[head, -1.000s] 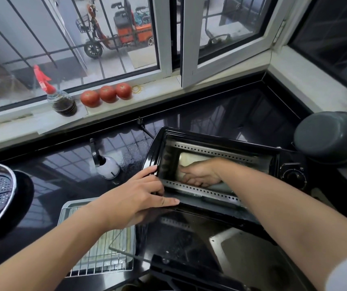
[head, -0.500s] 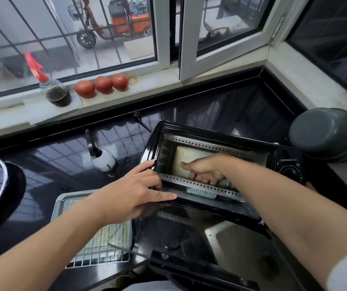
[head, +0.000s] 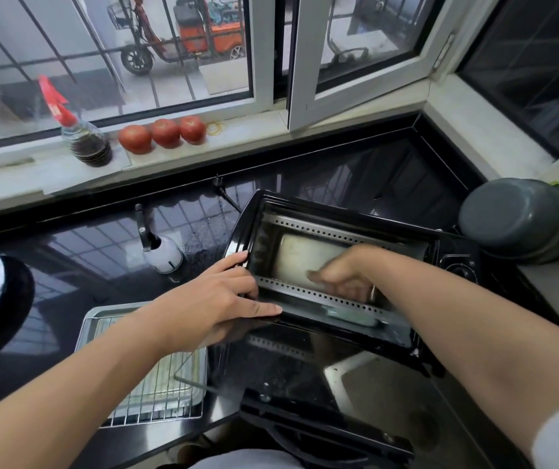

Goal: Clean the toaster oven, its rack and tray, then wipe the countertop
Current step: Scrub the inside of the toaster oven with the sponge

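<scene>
Right hand [head: 342, 277] inside toaster oven [head: 335, 265], blurred; grip state unclear, held item not discernible. Left hand [head: 217, 299] flat, fingers extended, pressing oven's front left frame. Oven on black bench [head: 85, 252], door [head: 291, 370] folded down. Rack [head: 156, 397] lies on tray [head: 92, 319], left of door.

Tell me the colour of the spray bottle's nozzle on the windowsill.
Red, in the head view: spray bottle.

On the windowsill: 3 tomatoes [head: 165, 133] in a row, a red-capped bottle [head: 83, 140] of dark liquid beside them, a yellow rubber band [head: 215, 128]. Grey pot [head: 518, 220], far right. White spray bottle [head: 160, 250], upright. Scooter [head: 183, 38] outside.
</scene>
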